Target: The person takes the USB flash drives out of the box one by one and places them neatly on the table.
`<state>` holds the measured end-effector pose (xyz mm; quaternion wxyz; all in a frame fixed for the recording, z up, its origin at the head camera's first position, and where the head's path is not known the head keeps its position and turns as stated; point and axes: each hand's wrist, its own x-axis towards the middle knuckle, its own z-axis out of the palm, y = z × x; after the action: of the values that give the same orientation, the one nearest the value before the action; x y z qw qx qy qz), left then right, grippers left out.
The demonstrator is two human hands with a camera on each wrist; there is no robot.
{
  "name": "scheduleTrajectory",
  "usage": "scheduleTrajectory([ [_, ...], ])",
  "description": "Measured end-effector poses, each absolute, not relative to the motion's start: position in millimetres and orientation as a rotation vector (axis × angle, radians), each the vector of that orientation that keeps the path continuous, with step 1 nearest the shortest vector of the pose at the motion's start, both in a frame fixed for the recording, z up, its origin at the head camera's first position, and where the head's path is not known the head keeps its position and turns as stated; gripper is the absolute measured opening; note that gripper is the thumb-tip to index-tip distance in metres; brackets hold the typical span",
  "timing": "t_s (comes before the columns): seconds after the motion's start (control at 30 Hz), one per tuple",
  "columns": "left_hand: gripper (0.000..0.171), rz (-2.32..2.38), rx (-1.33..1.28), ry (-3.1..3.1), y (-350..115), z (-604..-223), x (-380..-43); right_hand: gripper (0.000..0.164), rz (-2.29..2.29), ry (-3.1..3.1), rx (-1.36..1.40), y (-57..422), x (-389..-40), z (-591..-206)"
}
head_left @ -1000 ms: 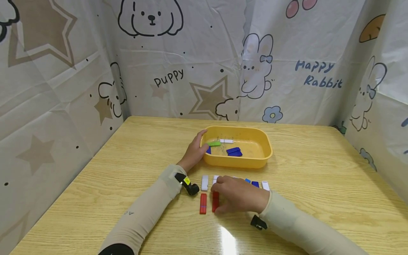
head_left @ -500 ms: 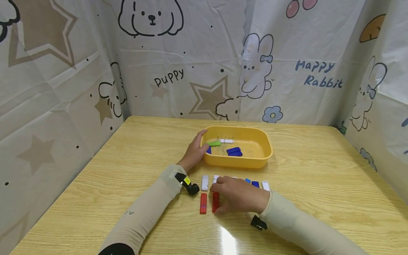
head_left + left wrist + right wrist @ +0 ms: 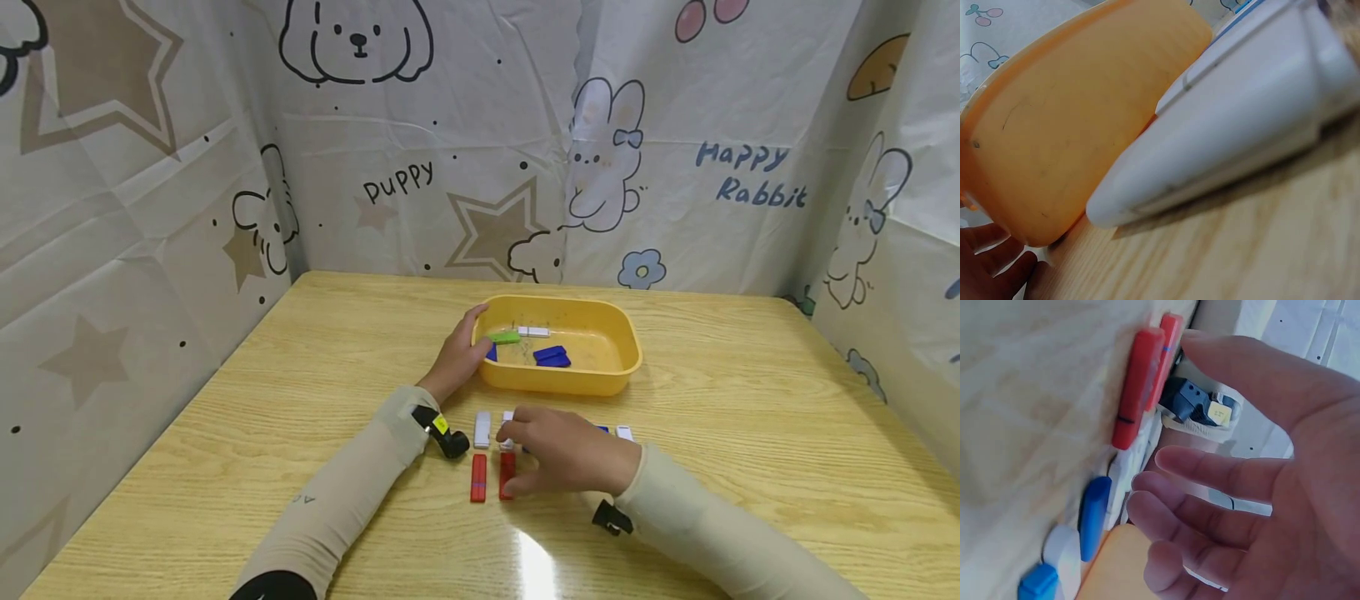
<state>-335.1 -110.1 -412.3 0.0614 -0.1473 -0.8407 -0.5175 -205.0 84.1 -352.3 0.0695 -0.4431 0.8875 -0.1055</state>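
Tabletop (image 3: 315,367) bore a bin (image 3: 551,381), the left hand (image 3: 455,358) gripping its nine-o'clock end, seemingly for steadiness; at six o'clock the right hand (image 3: 567,454) hung wide-fingered near red sticks (image 3: 478,479).

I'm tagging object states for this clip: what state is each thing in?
Yellow bin: upright on the table, uncovered.
Left hand: gripping the bin's left end.
Right hand: open, holding nothing.
Two red pieces: lying side by side.
Green piece: lying inside the bin.
Two blue pieces: lying together inside the bin.
White pieces: one inside the bin, others lying on the table.
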Motion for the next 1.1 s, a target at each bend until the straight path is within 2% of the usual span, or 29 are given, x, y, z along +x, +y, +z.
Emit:
scheduleTrajectory([
  [0.33, 0.06, -1.563, -0.45, -2.54, -109, -412, -335, 0.047, -0.479, 2.784, -1.297, 95, -216, -339],
  [0.77, 0.059, -1.546, -0.457, -2.546, -113, -411, -337, 0.042, -0.644, 2.984, -1.248, 115, -247, -323],
  [1.1, 0.059, -1.554, -0.463, -2.53, -111, -415, -339, 0.037, -0.755, 3.006, -1.023, 116, -278, -333],
])
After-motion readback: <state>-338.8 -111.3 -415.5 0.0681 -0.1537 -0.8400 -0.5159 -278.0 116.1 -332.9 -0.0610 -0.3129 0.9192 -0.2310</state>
